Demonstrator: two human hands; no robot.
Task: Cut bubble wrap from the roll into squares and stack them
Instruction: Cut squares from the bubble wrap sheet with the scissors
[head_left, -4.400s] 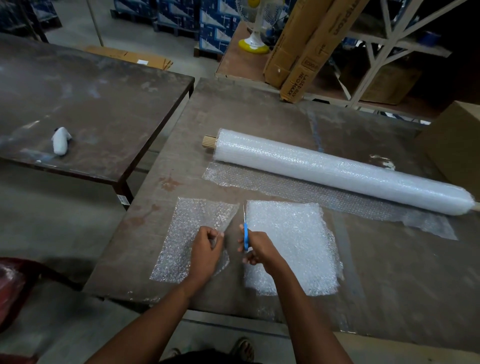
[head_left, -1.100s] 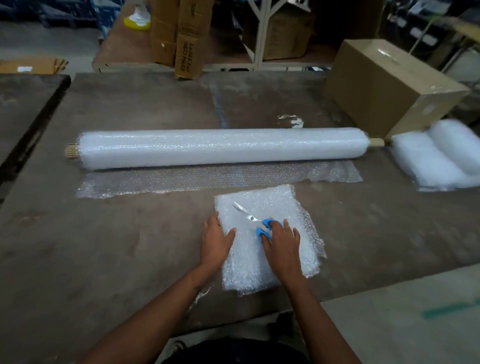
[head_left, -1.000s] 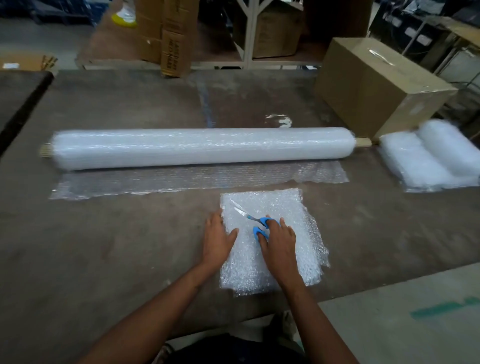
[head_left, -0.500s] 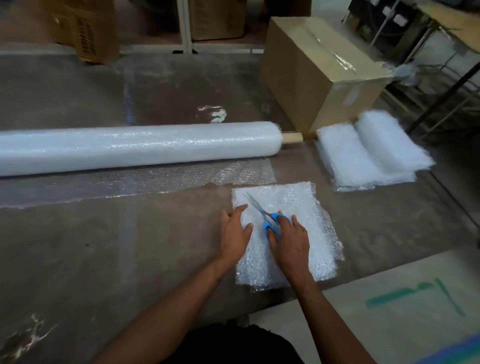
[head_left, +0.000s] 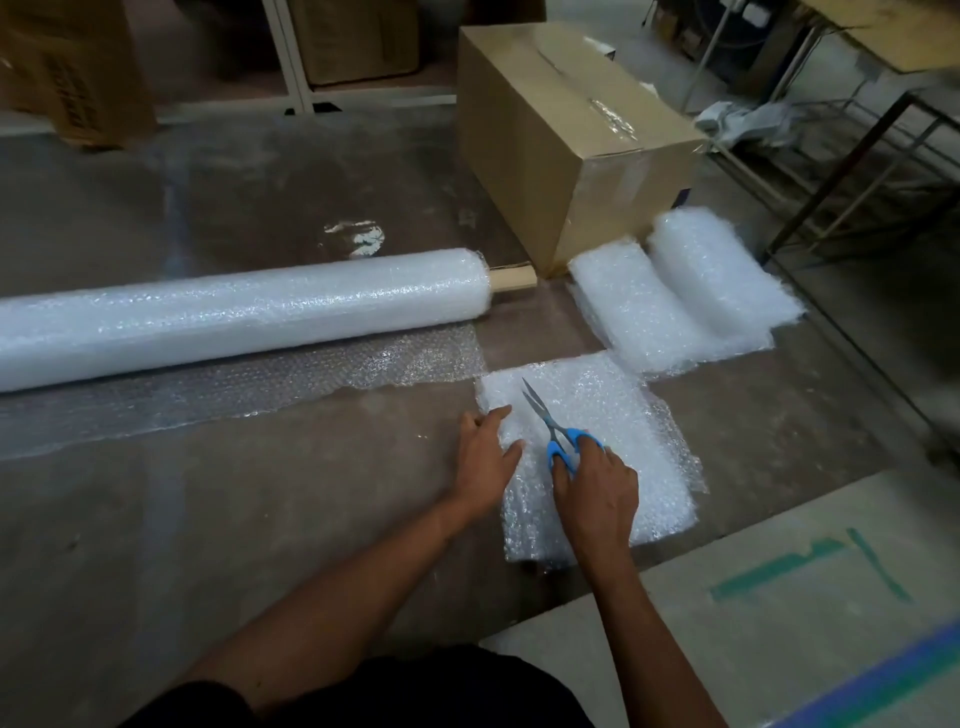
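A long bubble wrap roll (head_left: 244, 317) lies across the table, and a loose sheet (head_left: 234, 384) is unrolled in front of it. Past the roll's right end lies a stack of cut bubble wrap squares (head_left: 623, 415). My left hand (head_left: 485, 457) rests flat on the stack's left edge. My right hand (head_left: 597, 493) lies on top of the stack with its fingers in the blue handles of the scissors (head_left: 548, 418). The scissor blades are closed and point away from me.
Two thick piles of bubble wrap (head_left: 675, 296) lie just beyond the stack at the table's right end. A large cardboard box (head_left: 571, 130) stands behind them, touching the roll's core. The table's front edge (head_left: 571, 587) runs below my hands, with concrete floor beyond.
Both hands have slid the stack of squares to the right along the table, from in front of the roll's middle to past its right end, close to the two piles.
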